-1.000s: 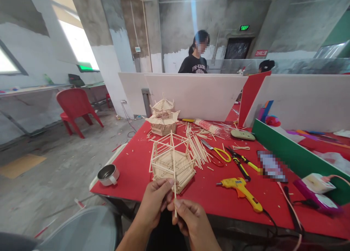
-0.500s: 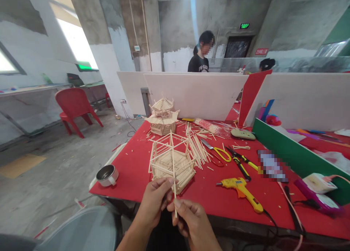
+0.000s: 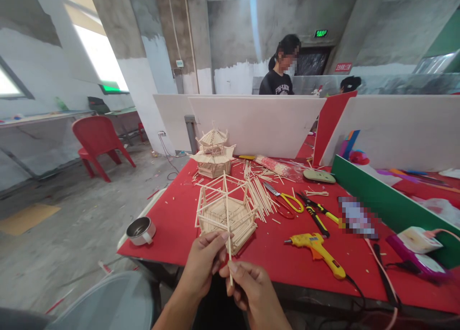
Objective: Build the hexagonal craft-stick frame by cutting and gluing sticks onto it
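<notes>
A slim wooden stick (image 3: 230,254) is pinched in closed fingertips by the left hand (image 3: 205,257) and right hand (image 3: 250,281), beside the hexagonal stick frame (image 3: 243,236); it should be steadied lightly, without bowing.

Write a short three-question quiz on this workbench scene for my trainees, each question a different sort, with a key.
1. Complete: the round pale metal cup stands to the ___ of the six-sided pale wooden frame.
2. True or false: the yellow plastic glue gun lies on the red tabletop.
3. What do the left hand and right hand both grip? A) cup B) slim pale wooden stick C) glue gun

Key: 1 left; 2 true; 3 B.
</notes>
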`<state>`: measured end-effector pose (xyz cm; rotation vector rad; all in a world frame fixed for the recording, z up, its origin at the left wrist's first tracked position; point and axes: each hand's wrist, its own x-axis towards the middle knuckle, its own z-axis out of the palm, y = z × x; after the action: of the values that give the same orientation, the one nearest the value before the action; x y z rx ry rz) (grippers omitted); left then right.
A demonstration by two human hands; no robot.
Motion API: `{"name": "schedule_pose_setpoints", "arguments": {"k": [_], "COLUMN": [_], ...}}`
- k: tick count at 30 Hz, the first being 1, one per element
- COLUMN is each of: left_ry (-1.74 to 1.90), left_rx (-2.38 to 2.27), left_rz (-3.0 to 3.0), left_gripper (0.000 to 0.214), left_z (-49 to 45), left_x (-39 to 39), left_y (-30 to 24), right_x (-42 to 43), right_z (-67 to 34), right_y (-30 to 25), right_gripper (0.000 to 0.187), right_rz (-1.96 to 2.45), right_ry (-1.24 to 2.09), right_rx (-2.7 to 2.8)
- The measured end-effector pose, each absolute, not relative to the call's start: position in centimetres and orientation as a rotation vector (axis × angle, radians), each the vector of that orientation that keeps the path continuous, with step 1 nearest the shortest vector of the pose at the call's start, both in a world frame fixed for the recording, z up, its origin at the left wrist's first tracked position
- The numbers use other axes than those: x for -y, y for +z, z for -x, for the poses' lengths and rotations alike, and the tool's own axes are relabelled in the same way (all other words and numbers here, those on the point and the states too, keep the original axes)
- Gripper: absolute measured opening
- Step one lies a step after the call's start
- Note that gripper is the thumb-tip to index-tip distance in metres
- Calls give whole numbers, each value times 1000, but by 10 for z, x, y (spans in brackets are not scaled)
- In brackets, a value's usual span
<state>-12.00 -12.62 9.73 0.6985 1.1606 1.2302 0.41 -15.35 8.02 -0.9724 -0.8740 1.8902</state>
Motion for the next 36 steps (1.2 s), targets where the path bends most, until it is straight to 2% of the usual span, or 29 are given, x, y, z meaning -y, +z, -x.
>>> {"name": "schedule_pose_setpoints", "arguments": {"k": [22,28,36], "left_ry": [1270,1335,1280], "left_rx": [-1145,-1171,-912], "left_rz": [-681,-671,-657], "left_gripper": [39,34,35], "left_z": [117,106,55], "left_x": [126,132,131], "left_y": [101,115,131], "right_x": [156,170,195], "right_z": [-3,-20,-62], "right_y": [71,61,32], "right_gripper": [62,57,58], "right_rz": [923,862,921], "right_ry": [1893,1874,1642], "right_rx": [929,1262,1522]}}
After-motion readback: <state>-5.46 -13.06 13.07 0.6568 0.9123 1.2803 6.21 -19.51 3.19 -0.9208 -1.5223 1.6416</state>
